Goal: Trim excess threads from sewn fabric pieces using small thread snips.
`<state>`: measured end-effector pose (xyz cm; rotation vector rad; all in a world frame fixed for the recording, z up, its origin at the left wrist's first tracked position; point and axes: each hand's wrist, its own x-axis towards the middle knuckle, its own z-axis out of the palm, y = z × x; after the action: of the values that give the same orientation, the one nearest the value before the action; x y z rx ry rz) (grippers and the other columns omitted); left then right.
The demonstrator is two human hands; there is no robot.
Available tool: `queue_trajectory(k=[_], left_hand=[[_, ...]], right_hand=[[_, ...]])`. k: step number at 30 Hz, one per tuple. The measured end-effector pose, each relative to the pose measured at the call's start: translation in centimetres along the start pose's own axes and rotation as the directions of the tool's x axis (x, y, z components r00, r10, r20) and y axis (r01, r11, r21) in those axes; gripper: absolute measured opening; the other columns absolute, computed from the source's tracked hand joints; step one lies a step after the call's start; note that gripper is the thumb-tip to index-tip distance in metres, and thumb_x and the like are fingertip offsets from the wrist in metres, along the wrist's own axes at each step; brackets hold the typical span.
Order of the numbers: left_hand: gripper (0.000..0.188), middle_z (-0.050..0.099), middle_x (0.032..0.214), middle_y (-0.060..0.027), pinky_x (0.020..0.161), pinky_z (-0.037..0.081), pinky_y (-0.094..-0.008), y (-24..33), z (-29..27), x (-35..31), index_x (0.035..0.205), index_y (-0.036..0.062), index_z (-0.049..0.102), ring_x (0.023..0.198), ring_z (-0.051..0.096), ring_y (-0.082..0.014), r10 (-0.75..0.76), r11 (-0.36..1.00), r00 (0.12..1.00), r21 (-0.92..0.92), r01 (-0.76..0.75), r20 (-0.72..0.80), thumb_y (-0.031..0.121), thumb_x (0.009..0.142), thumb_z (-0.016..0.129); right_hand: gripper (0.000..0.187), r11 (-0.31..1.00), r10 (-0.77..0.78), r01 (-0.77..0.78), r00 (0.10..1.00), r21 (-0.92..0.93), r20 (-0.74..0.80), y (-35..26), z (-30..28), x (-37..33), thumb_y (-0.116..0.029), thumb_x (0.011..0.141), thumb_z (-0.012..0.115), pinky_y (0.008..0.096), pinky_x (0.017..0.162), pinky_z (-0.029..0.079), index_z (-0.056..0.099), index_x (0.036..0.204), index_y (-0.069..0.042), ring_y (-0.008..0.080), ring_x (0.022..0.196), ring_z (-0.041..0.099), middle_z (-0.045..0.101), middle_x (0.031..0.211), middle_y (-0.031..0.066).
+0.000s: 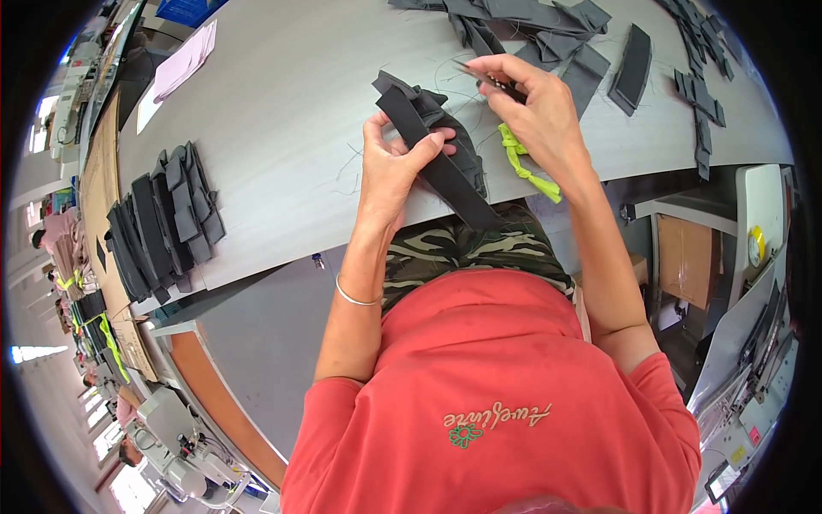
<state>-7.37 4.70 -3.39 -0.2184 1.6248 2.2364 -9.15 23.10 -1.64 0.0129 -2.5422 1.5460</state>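
Note:
My left hand (396,158) is closed around a dark grey folded fabric piece (449,180), thumb on top. A smooth dark band runs along the piece, and its lower end hangs past the table edge over my lap. Up and to the right, my right hand (541,103) grips small dark thread snips (501,87), their tips pointing left toward the fabric, apart from it. Below that hand a knotted lime-green strip (527,163) hangs down; whether it is tied to the snips is hidden. Loose threads lie around both hands.
A row of stacked dark fabric pieces (163,218) lies on the pale table (274,111) at left. More dark pieces (548,34) are heaped at the far side, with one flat piece (632,70) nearby and a linked string (700,98) at far right. Pinkish sheets (184,62) lie at far left.

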Motion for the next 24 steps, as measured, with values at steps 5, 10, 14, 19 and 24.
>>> queue_trajectory(k=[5, 10, 14, 19, 24], left_hand=[[0.062, 0.064, 0.101, -0.0210, 0.077, 0.055, -0.0355, -0.3, -0.1, 0.1, 0.124, -0.0008, 0.025, 0.086, 0.065, -0.0222, 0.031, 1.000, 0.999, -0.006, -0.031, 0.023, 0.006, 0.081, 0.070], [0.063, 0.064, 0.102, -0.0213, 0.079, 0.055, -0.0356, 0.1, -0.2, 0.1, 0.126, -0.0017, 0.024, 0.087, 0.065, -0.0229, 0.017, 1.000, 0.999, -0.027, -0.016, 0.044, 0.005, 0.082, 0.068], [0.060, 0.062, 0.105, -0.0225, 0.083, 0.053, -0.0356, 0.5, -0.2, -0.7, 0.126, -0.0018, 0.024, 0.092, 0.064, -0.0242, 0.038, 0.999, 0.998, -0.029, -0.037, 0.052, 0.001, 0.082, 0.064], [0.058, 0.061, 0.108, -0.0228, 0.088, 0.050, -0.0365, 0.5, 0.2, -1.3, 0.127, -0.0012, 0.025, 0.097, 0.063, -0.0253, 0.088, 0.996, 0.992, 0.013, -0.090, 0.087, 0.000, 0.081, 0.061], [0.059, 0.059, 0.113, -0.0263, 0.098, 0.043, -0.0395, 0.3, 0.7, -1.4, 0.128, -0.0005, 0.027, 0.105, 0.061, -0.0312, 0.133, 0.988, 0.987, 0.069, -0.140, 0.088, 0.006, 0.082, 0.063]], right_hand=[[0.026, 0.998, 0.006, 0.004, 0.990, -0.069, 0.138, -1.2, -0.2, -1.3, -0.022, 0.080, 0.067, 0.0320, 0.067, 0.048, 0.067, 0.105, -0.014, 0.0205, 0.073, 0.061, 0.065, 0.084, 0.0083], [0.026, 0.993, -0.099, 0.106, 0.989, -0.051, 0.110, -2.4, -0.6, -1.9, -0.023, 0.080, 0.068, 0.0337, 0.068, 0.048, 0.067, 0.103, -0.011, 0.0237, 0.076, 0.062, 0.065, 0.088, 0.0081], [0.020, 0.962, -0.195, 0.221, 0.966, -0.157, 0.169, -1.8, -1.8, -2.9, -0.019, 0.082, 0.066, 0.0353, 0.067, 0.048, 0.069, 0.099, -0.008, 0.0267, 0.076, 0.062, 0.066, 0.087, 0.0077], [0.016, 0.939, -0.147, 0.211, 0.960, -0.273, 0.237, -1.3, -2.9, -4.6, -0.017, 0.081, 0.065, 0.0372, 0.066, 0.048, 0.070, 0.093, -0.008, 0.0272, 0.074, 0.061, 0.065, 0.081, 0.0070], [0.013, 0.868, -0.189, 0.282, 0.949, -0.410, 0.252, -0.4, -3.0, -5.9, -0.017, 0.079, 0.066, 0.0375, 0.064, 0.047, 0.070, 0.088, -0.008, 0.0263, 0.071, 0.060, 0.064, 0.076, 0.0057]])
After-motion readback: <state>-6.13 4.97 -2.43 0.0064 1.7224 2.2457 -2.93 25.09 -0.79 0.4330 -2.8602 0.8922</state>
